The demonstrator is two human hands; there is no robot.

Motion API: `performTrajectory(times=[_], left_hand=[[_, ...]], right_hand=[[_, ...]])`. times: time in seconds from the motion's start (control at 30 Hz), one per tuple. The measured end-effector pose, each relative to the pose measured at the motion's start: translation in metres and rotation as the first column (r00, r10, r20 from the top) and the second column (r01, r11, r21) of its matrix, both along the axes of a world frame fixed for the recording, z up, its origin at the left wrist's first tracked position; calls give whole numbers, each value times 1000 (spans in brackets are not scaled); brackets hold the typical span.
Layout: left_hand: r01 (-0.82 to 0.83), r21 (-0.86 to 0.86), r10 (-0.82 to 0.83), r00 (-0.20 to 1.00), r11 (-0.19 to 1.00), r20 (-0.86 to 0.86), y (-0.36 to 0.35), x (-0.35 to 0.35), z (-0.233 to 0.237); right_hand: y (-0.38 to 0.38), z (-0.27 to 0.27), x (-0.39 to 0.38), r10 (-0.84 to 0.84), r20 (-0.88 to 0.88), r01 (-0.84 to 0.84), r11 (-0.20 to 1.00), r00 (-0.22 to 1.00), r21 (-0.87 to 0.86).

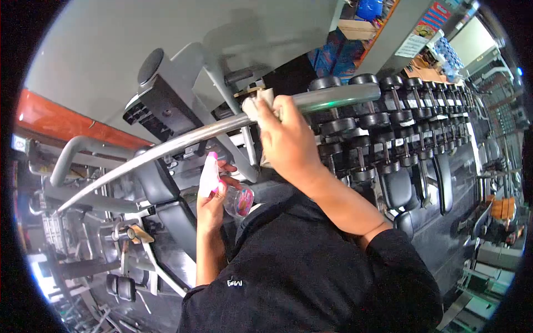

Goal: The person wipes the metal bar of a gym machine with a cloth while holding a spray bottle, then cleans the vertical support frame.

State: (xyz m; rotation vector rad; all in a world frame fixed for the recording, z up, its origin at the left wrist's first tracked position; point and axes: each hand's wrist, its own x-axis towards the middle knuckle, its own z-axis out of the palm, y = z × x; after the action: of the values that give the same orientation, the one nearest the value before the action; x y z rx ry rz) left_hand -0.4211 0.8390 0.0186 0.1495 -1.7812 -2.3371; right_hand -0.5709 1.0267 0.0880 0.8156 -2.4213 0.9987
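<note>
Where the long metal bar point(194, 134) slants across the view, everything else can be placed by it: the wall point(127, 50) rises beyond it, rows of dumbbells point(373, 120) stand beyond and below its thicker grey end, a machine point(166, 111) stands behind its middle, and a black pad point(176, 219) lies beneath it. The bar runs in front of the person, level with the raised right hand point(291, 141), which is closed on a bunched cloth point(258, 105) and presses it to the metal just beside the grey end. The left hand point(210, 211) is below the bar, fingers curled round the neck and trigger of a clear bottle point(244, 202) with a pink nozzle; whether the trigger is squeezed cannot be told. To wipe well, the person would probably do best to wrap the cloth round the bar's curve, so that the underside is rubbed along with the top, and to draw it lengthwise in overlapping strokes under even pressure. The bunched cloth likely touches only a narrow strip; spreading it under the fingers should cover more. The join at the grey end seems to call for a folded edge, and the nozzle is best aimed away from the face.
</note>
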Motion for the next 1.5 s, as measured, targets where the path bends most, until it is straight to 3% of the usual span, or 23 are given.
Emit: performTrajectory(times=[0.1, 0.23, 0.37, 0.47, 0.63, 0.67, 0.8, 0.9, 1.0, 1.1, 1.23, 1.3, 1.33, 1.5], left_hand=[[38, 23, -37, 999, 999, -17, 4, -10, 5], [71, 12, -70, 997, 997, -38, 7, -20, 2], [81, 15, -80, 996, 997, -46, 9, -23, -2], [66, 19, -65, 997, 998, -42, 11, -19, -4], [24, 6, -24, 1000, 1000, -12, 14, -10, 0], [15, 4, -15, 1000, 1000, -9, 14, -10, 1], [5, -10, -5, 1000, 1000, 11, 16, -10, 2], [32, -14, -32, 999, 999, -13, 18, -17, 3], [42, -18, -43, 999, 999, -22, 21, -22, 4], [22, 1, -22, 1000, 1000, -15, 27, -24, 8], [47, -4, -47, 999, 999, -19, 23, -22, -1], [45, -7, -45, 999, 999, -22, 21, -20, -1], [45, -7, -45, 999, 999, -22, 21, -18, -2], [24, -6, -24, 1000, 1000, -9, 19, -10, -2]], right_hand=[[21, 5, -5, -22, 17, 24, 996, 1000, -90], [83, 0, -31, -247, -56, 247, 969, 967, -5], [157, -2, -66, -540, -93, 547, 833, 836, 78], [177, -13, -79, -620, -77, 623, 781, 781, 33], [122, -12, -58, -519, -145, 518, 854, 843, -45], [104, -5, -48, -480, -95, 479, 877, 872, -34], [42, 2, -17, -155, -92, 147, 985, 984, -91], [18, -1, 10, 54, 9, -52, 988, 998, -149], [34, -10, 2, 25, -57, -32, 990, 998, -136], [77, -10, -24, -157, -43, 151, 981, 987, -121], [147, -17, -62, -484, -205, 480, 874, 851, -70], [171, -19, -73, -570, -124, 557, 821, 812, -129], [174, -21, -74, -599, -52, 580, 790, 799, -198], [135, -28, -54, -542, -138, 508, 832, 829, -222]])
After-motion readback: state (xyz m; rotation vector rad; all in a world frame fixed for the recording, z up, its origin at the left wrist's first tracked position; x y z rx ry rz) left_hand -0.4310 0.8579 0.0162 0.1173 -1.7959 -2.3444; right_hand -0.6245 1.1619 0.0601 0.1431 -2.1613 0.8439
